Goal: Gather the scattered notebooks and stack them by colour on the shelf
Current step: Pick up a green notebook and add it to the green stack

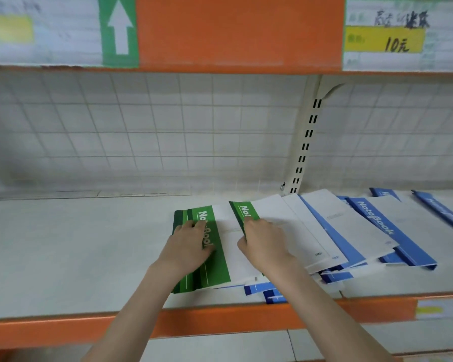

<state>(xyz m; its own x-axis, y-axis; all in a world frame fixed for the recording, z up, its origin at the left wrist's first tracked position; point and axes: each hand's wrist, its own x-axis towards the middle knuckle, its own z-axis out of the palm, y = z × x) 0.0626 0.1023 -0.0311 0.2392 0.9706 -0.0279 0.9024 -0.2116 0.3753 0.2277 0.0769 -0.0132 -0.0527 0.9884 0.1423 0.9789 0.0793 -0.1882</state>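
Left of my left hand [187, 246]: I see bare shelf [76, 246], open all the way to the frame edge.
Ahead of both hands: open air above the boards, ending at the wire-grid back panel [141, 131].
Above: the upper shelf edge [241, 35] overhangs and caps the height.
Right of my right hand [266, 245]: fanned blue notebooks [351, 231] cover the surface, overlapping one another.
Far right, rear: the slotted upright [305, 147] stands against the back panel.
Toward me: the orange front lip [63, 327].
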